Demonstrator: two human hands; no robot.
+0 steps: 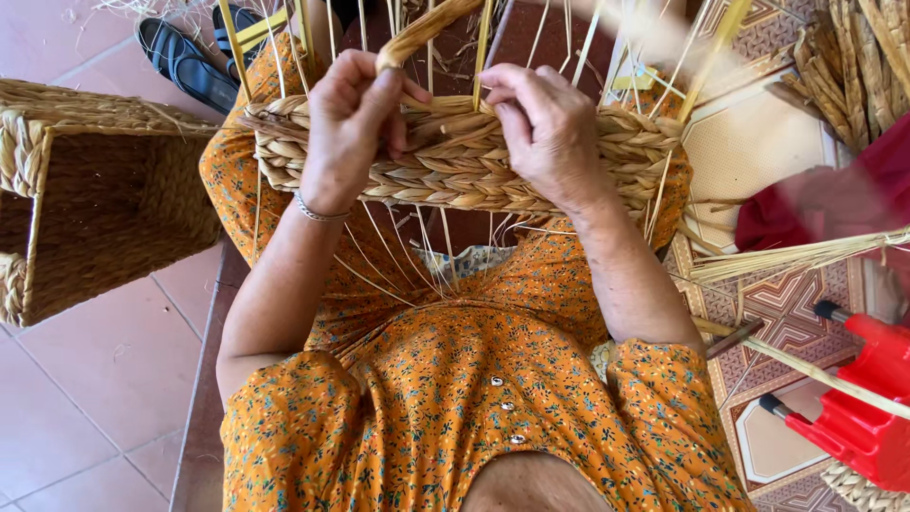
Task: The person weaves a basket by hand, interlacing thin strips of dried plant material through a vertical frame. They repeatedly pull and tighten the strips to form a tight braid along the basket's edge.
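both hands work a half-woven straw basket [455, 175]: left hand [346, 128] pinching a thick straw strand [417, 33], right hand [540, 123] fingers pressed on the weave.

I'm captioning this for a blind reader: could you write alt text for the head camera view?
Seen from above, a person in an orange floral dress weaves a half-made straw basket on their lap, the left hand pinching a thick straw strand and the right hand pressing the woven rim. A finished woven basket lies to one side, a red plastic stool to the other.
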